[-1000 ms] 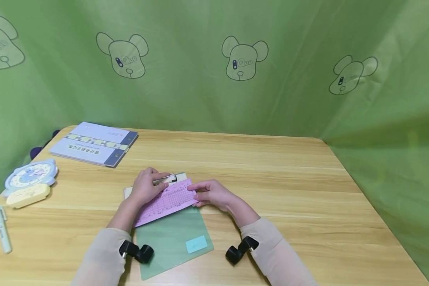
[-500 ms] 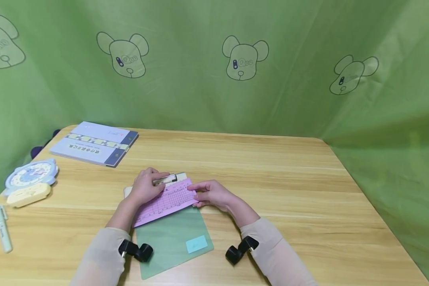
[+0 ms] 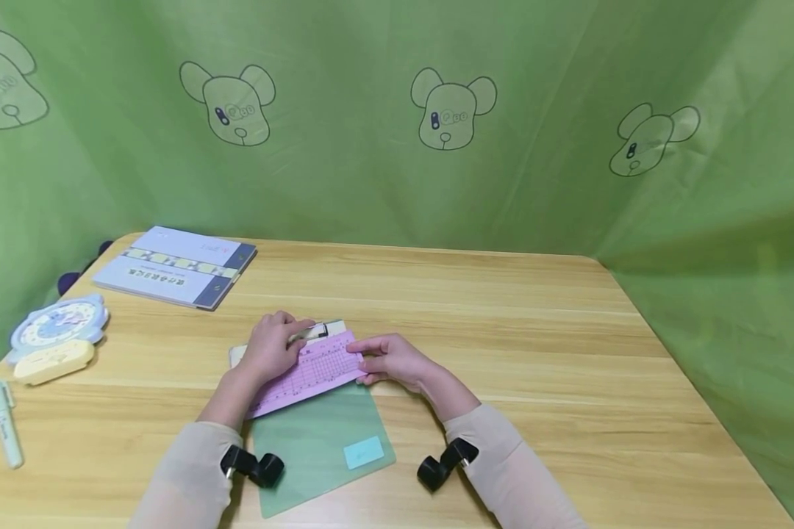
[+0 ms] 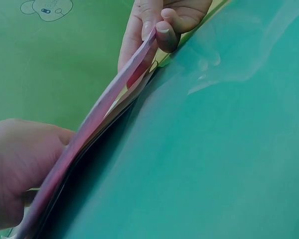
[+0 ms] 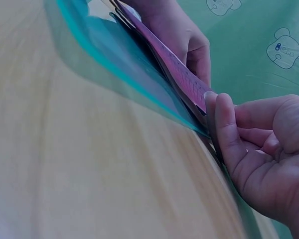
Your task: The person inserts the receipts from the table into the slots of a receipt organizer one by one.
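Note:
A green translucent clip folder (image 3: 320,441) lies at the near middle of the table, with a pale blue label on it. Across its upper part is a pink printed form (image 3: 314,371), slanted and raised along its near edge. My left hand (image 3: 273,349) holds the metal clip (image 3: 316,332) at the folder's top, its thumb by the form's upper edge. At the form's right edge, my right hand (image 3: 397,360) pinches the paper between thumb and fingers. In the right wrist view, that pink form (image 5: 182,74) bows up over the darker layers beneath.
A pale notebook (image 3: 172,266) lies at the back left. Along the left edge are a blue clock-shaped item (image 3: 59,323), a cream oblong case (image 3: 53,361) and a mint highlighter (image 3: 4,422). Green curtain (image 3: 370,184) hangs behind the wooden table (image 3: 536,353).
My left hand and thumb have shifted slightly at the clip, covering more of it. The right hand keeps its place on the form's edge.

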Demonstrator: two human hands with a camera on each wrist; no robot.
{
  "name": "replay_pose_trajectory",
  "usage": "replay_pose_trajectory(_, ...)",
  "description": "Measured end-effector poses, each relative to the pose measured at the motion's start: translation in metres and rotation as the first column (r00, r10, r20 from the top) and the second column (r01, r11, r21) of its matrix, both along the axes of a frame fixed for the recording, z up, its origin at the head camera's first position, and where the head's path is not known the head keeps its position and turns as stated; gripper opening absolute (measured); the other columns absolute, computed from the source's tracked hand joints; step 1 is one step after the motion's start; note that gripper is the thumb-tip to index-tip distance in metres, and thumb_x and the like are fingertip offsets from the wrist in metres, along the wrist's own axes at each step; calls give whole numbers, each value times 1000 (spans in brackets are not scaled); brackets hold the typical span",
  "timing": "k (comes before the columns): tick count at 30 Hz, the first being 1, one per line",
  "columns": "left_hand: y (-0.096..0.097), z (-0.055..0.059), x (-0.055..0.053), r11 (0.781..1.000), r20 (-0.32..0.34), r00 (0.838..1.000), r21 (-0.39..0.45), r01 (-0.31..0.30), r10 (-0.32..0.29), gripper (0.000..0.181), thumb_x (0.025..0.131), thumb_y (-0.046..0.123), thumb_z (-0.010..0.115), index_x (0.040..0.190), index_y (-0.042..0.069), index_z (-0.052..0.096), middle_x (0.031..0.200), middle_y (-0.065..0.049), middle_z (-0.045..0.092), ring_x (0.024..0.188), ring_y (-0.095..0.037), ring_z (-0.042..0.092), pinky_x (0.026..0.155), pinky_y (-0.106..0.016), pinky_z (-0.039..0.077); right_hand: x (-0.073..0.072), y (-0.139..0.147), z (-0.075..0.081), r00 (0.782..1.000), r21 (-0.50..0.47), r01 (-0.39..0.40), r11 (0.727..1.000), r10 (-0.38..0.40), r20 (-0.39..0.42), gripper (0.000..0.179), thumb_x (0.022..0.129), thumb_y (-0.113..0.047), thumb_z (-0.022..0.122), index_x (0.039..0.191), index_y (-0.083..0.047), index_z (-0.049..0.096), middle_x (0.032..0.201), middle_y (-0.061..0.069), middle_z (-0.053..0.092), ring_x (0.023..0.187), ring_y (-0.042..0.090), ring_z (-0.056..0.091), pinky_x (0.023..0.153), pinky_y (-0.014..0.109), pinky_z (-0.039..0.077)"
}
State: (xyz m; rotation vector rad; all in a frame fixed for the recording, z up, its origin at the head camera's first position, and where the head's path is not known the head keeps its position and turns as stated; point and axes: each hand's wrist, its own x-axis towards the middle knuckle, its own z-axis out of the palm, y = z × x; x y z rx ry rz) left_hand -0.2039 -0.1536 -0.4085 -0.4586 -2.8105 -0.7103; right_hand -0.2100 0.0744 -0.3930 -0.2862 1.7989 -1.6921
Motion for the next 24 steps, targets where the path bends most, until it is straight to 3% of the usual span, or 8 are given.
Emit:
replay_pose_trajectory(8,0,-1,-1,999,-54,998,-45,22,-24,33,79,6,58,111,12,60,91,-12,51,81,-25,43,74,-39,35,-2,-3,-1,1000,4,6,1000,-6,-6,36,81,12,47,117,5,50,103,18,53,66,20,59,65,30,48)
replay_pose_trajectory(24,-1,-2,0,999,-78,996,-19,34,-36,31,78,3,57,108,9,62,91,-13,51,81,-26,44,74,-39,36,-10,-14,1,999,46,29,999,-29,-20,36,81,10,49,116,2,52,101,17,55,61,18,58,61,27,48)
